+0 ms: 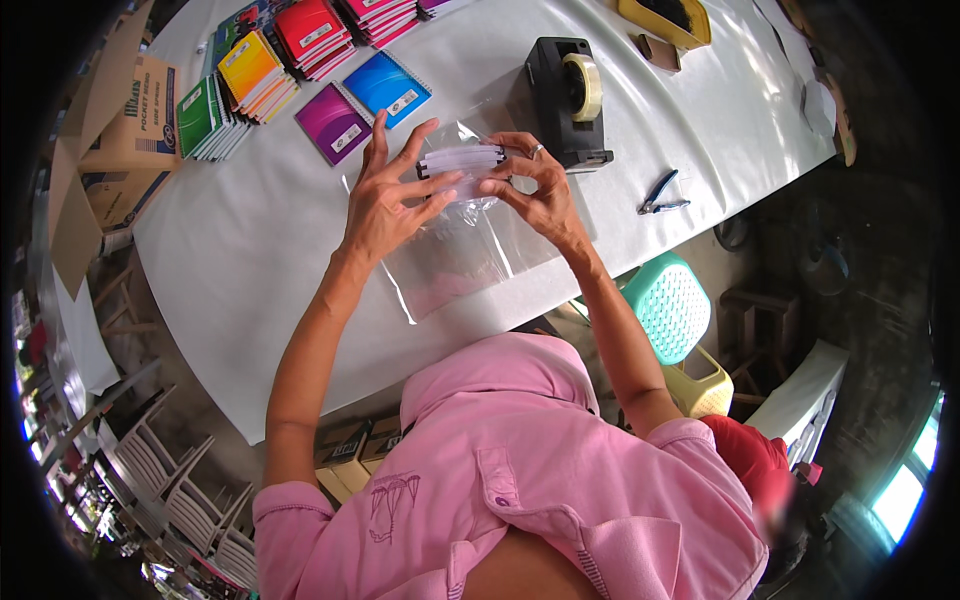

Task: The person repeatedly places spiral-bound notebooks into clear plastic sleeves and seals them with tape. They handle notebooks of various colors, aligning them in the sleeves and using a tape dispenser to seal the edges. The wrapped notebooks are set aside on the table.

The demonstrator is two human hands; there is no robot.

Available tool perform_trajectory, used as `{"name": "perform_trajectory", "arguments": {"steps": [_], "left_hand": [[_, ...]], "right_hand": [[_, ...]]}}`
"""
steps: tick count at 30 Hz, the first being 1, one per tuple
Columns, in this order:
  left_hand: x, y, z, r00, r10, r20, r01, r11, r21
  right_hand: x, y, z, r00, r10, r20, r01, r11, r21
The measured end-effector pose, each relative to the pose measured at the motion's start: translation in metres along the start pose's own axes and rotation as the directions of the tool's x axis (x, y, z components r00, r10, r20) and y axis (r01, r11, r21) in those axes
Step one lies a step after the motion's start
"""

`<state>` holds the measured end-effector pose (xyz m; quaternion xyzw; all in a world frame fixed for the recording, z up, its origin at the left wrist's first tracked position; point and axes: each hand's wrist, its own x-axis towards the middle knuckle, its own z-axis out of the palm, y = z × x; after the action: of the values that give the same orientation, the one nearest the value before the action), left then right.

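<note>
right grip (548, 200) on clear bag (455, 258), black tape dispenser (550, 105) just beside, notebooks (388, 88) beyond

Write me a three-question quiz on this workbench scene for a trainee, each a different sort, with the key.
1. Multiple choice: which of these is nearest the right hand?
A) the pliers
B) the tape dispenser
C) the cardboard box
2. True or false: the blue notebook lies on the table to the right of the purple notebook beside it.
3. Fill in: the left hand and the right hand are both at the clear plastic bag; a ring shows on the ____ one.

Key: 1. B. 2. True. 3. Right.
</note>
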<state>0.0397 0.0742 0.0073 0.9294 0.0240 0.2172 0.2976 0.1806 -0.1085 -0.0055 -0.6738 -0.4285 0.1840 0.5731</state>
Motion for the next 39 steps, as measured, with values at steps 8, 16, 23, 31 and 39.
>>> {"name": "perform_trajectory", "arguments": {"steps": [8,16,23,31,39], "left_hand": [[0.011,0.002,0.009,0.901,-0.427,0.078,0.39,0.716,-0.58],[0.043,-0.037,-0.011,0.751,-0.092,0.654,0.59,0.539,-0.601],[0.035,-0.002,-0.032,0.848,0.141,0.51,-0.243,0.96,0.139],[0.014,0.013,-0.026,0.896,0.174,0.407,-0.322,0.887,0.33],[0.012,0.013,-0.023,0.905,0.202,0.376,-0.333,0.884,0.328]], "right_hand": [[0.026,-0.012,-0.013,0.979,0.198,0.052,-0.201,0.977,0.07],[0.033,-0.011,-0.01,0.937,0.303,0.172,-0.326,0.937,0.126],[0.025,-0.008,-0.012,0.983,0.124,0.139,-0.123,0.992,-0.011],[-0.013,0.042,-0.119,0.821,0.43,-0.375,-0.54,0.799,-0.264],[-0.02,0.052,-0.127,0.698,0.708,-0.108,-0.59,0.655,0.472]]}}
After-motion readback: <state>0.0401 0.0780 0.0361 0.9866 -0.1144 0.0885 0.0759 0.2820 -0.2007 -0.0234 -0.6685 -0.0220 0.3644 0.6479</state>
